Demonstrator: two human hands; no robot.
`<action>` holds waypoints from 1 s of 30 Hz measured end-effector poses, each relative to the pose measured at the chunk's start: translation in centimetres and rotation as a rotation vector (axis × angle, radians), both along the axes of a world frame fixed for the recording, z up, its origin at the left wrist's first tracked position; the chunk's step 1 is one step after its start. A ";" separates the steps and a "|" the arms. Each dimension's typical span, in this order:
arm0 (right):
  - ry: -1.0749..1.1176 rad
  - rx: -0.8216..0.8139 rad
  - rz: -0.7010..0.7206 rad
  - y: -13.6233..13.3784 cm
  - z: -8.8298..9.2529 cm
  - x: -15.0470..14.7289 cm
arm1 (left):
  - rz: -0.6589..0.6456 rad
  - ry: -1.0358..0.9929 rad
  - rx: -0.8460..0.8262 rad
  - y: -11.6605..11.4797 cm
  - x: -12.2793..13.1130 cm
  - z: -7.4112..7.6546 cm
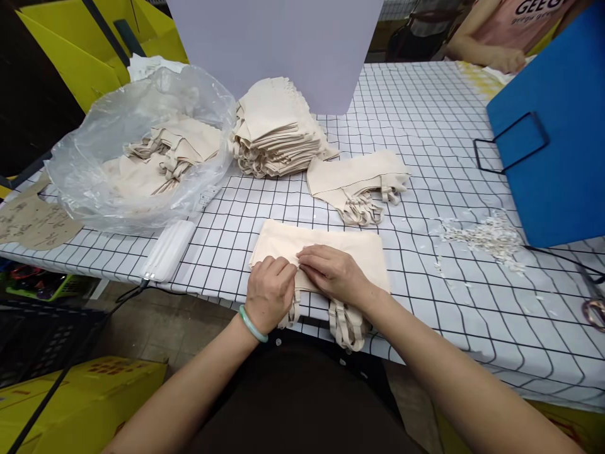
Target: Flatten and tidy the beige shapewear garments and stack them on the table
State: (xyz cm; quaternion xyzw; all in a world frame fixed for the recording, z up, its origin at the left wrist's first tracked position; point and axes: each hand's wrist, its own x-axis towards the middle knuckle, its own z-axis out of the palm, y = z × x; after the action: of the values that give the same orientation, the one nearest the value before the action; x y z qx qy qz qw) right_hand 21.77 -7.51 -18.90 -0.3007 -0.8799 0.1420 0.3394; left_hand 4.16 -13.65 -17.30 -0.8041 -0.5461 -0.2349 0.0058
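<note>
A folded cream garment with thin looped straps [363, 252] lies flat on the table's near edge, its straps hanging over toward me. My left hand [270, 291], with a pale green bangle at the wrist, is closed in a pinch at the garment's near edge. Beside it my right hand [333, 271] rests over the cloth, thumb and fingertips pinching the same spot. The fingertips of both hands almost meet; what exactly lies between them is mostly hidden. Just beyond, similar garments [357, 176] lie with straps bunched at their near side.
A tall stack of cream garments [276, 129] stands behind, beside a clear plastic bag [80, 183] holding more. A white power bank-like device [167, 251] with a cable lies left. Small white scraps [496, 236] are heaped near a blue board [558, 139]. Across the table is another person's hand [508, 60].
</note>
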 end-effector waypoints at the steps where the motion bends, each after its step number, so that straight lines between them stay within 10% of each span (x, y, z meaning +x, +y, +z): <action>1: -0.001 -0.002 0.004 0.0 0.0 0.0 | -0.011 0.003 -0.005 -0.1 -0.1 0.0; 6: -0.039 -0.092 0.017 -0.3 0.8 2.2 | -0.124 -0.136 -0.118 0.5 -2.6 2.1; 10: -0.005 -0.168 -0.324 -0.7 2.0 4.8 | -0.156 -0.254 -0.091 2.9 -4.5 3.4; 20: -0.511 -0.268 -0.464 -0.8 -2.3 6.2 | -0.178 0.168 -0.363 7.7 -4.4 -2.6; 30: -0.459 -0.146 -0.552 -1.2 -1.3 7.2 | -0.214 -0.317 0.104 -2.2 -4.5 1.6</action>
State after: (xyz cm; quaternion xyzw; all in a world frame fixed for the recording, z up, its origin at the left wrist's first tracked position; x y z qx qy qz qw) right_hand 28.96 -8.69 -20.18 -0.5743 -0.8064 0.0361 0.1362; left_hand -0.36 -15.88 -15.68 -0.8091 -0.4388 -0.3856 -0.0639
